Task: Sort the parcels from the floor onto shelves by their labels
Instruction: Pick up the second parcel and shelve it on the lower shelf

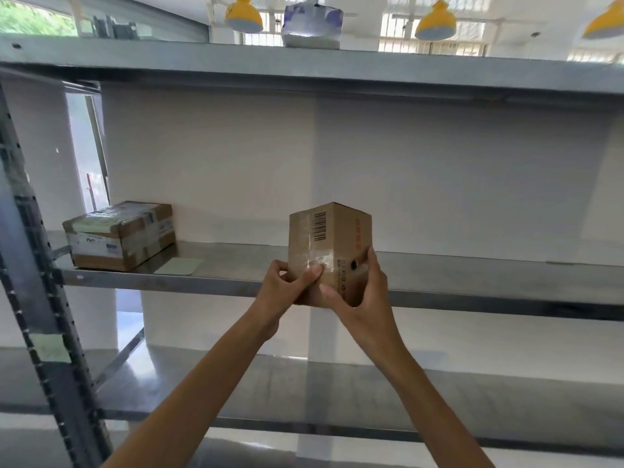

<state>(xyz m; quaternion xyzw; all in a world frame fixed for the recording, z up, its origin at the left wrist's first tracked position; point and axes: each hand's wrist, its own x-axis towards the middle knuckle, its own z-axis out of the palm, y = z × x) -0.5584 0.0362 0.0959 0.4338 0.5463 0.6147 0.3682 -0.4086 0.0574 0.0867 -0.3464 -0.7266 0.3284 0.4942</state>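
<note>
1. A small brown cardboard parcel (329, 248) is standing upright with one vertical corner edge turned toward the camera; a barcode is running down its left face, clear tape is shining across that face, and orange print is running down the right face, too small to read.
2. The left hand (287, 288) is curling around the parcel's lower left side, thumb pressing on the taped face, fingers bent underneath.
3. The right hand (361, 292) is cupping the lower right side and bottom corner, fingers wrapping up the right face and thumb lying across the front; both hands are closing firmly on the parcel.
4. The parcel is hovering at the front edge of the middle shelf (472, 282), roughly at its centre; whether its base is touching the metal cannot be told.
5. A larger taped cardboard box (121, 234) is sitting at the left end of that same shelf, with a pale green label (179, 266) lying flat just beside it.
6. The shelving is showing as grey metal with a perforated upright (30, 265) at the left, which is carrying a green tag (50, 347).
7. A bluish wrapped package (312, 25) is resting on the top shelf (439, 72).
8. Yellow pendant lamps (435, 23) are hanging before barred windows, and a white wall is standing behind.
</note>
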